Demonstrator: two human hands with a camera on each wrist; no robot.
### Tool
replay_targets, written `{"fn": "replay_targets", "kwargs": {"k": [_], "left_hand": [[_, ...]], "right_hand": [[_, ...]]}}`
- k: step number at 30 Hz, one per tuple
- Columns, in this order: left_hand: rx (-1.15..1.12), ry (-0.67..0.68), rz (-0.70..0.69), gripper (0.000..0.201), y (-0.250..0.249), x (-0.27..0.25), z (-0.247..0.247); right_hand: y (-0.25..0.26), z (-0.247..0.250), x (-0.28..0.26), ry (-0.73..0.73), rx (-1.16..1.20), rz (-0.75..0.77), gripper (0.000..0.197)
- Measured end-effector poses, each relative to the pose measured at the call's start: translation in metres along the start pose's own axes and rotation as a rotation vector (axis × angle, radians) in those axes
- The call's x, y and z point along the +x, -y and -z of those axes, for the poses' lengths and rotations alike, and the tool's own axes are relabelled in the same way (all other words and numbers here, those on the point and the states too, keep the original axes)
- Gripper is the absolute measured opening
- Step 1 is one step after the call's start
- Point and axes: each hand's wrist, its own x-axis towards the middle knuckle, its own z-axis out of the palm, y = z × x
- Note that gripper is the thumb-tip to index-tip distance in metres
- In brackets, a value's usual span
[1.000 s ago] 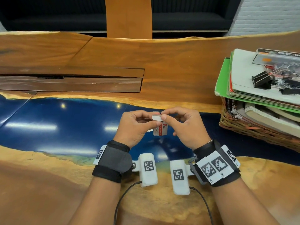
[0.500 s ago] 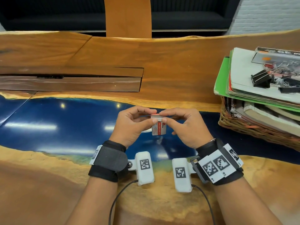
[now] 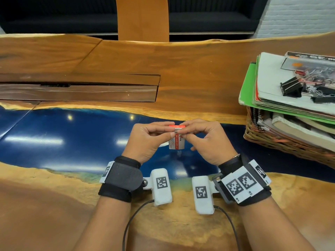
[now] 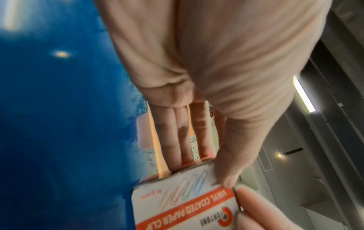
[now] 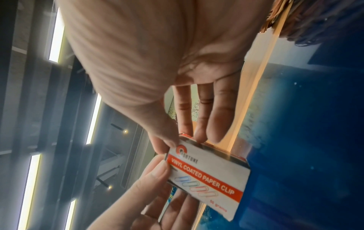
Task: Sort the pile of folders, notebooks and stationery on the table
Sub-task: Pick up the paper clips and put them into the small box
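You pinched the paper clip box (image 3: pixel 176 140) at its top edge with both hands; light, crushable card, so grip its corners.

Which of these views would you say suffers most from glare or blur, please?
Head view: sharp, with ceiling lights glaring off the blue table. Left wrist view: the palm is blurred, the paper clip box soft. Right wrist view: box lettering readable, the palm blurred.

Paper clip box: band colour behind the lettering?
Orange-red band on the white paper clip box; right wrist view shows it best.
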Motion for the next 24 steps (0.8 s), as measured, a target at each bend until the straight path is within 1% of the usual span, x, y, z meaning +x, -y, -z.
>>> {"fn": "replay_targets", "kwargs": {"k": [5, 11, 14, 19, 22, 24], "left_hand": [[0.037, 0.008, 0.002, 0.020, 0.0000, 0.0004, 0.0010], [0.082, 0.083, 0.015, 0.021, -0.0010, 0.0009, 0.0060], [0.091, 0.119, 0.025, 0.022, -0.0014, -0.0001, 0.0073], [0.102, 0.113, 0.041, 0.021, -0.0009, 0.0015, 0.0072], [0.101, 0.107, 0.037, 0.019, -0.0001, 0.0014, 0.0072], [0.127, 0.074, 0.019, 0.019, 0.0002, 0.0013, 0.0047]], "right_hand": [[-0.0016, 0.0002, 0.0001, 0.011, -0.021, -0.010, 0.021], [-0.0010, -0.0006, -0.0007, 0.007, -0.024, -0.004, 0.022], [0.0002, -0.0001, -0.0015, 0.023, -0.029, -0.027, 0.022], [0.0029, 0.0001, -0.0014, 0.017, -0.038, -0.098, 0.020], [0.0034, -0.0004, -0.0008, 0.018, -0.048, -0.103, 0.017], [0.0022, -0.0013, -0.0005, 0.014, -0.055, -0.095, 0.017]]}}
